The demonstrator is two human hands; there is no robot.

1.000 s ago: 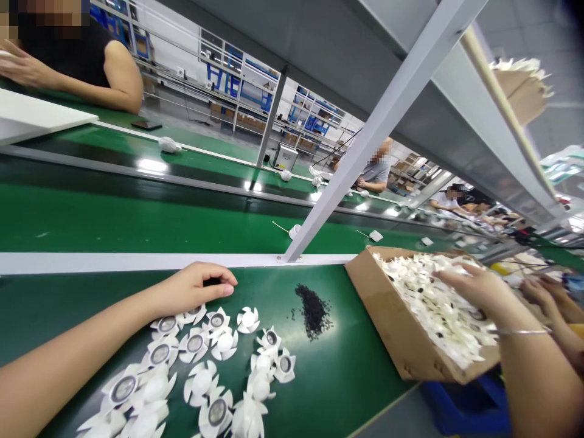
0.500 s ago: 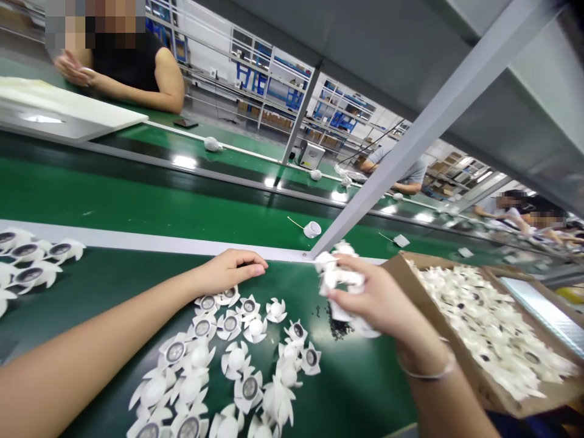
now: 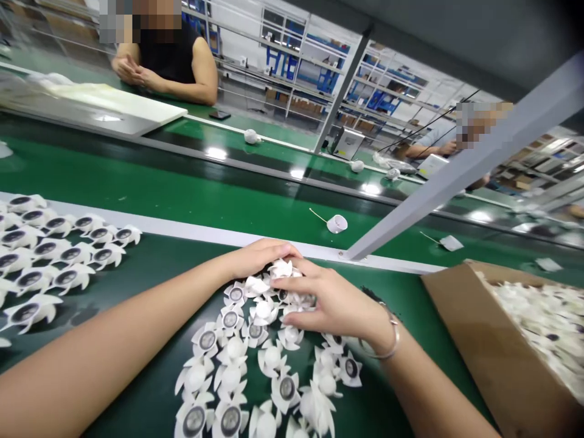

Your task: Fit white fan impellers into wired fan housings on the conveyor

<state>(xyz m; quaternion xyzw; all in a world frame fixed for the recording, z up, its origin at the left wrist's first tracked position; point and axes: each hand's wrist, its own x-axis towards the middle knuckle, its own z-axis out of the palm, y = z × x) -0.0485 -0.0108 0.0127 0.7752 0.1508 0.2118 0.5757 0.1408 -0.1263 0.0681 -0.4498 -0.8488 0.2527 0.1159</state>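
the white plastic flower-shaped parts (image 3: pixel 263 310) lie in a loose heap on the green bench (image 3: pixel 404 307). they look light, with thin fins that could bend, so i'd take each by its central hub. my right hand (image 3: pixel 333 304) lies open across them, no longer holding the clump from the earlier frame. my left hand (image 3: pixel 262 258) curls at the heap's far edge, its grip unclear. the cardboard box (image 3: pixel 474 322) sits to the right.

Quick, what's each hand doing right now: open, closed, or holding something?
Left hand: curled closed, nothing visibly held, beside the white petalled parts.
Right hand: open, fingers spread on those parts; cannot tell if gripping one.
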